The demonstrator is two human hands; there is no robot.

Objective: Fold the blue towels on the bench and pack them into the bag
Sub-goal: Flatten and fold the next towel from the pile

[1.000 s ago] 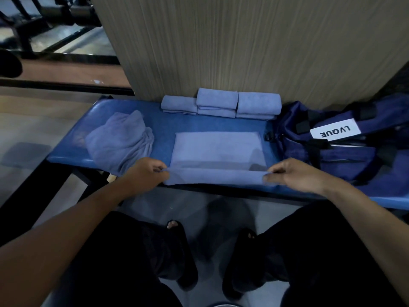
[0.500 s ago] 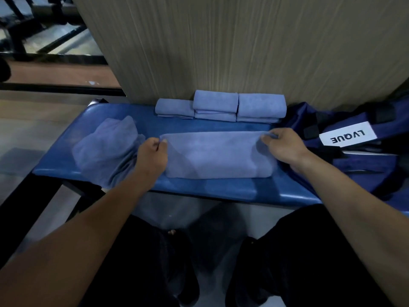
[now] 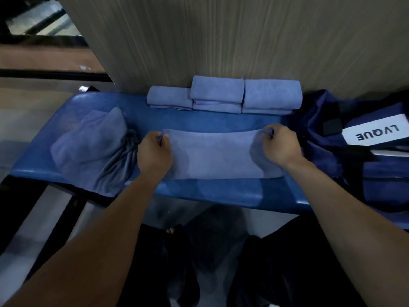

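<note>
A blue towel lies folded into a long strip across the middle of the blue bench. My left hand pinches its far left corner and my right hand pinches its far right corner. Several folded blue towels are stacked against the wall behind it. A crumpled blue towel lies at the bench's left end, partly hanging over the front edge. The dark blue bag with a white LVQUE label sits at the right end.
A wood-grain wall panel rises directly behind the bench. My dark-trousered legs and feet stand below the front edge. Open floor and dark rails lie to the left.
Both hands lifted the towel's near edge from the bench front and carried it away from me onto the far edge, halving the towel. The hands now sit at the far corners.
</note>
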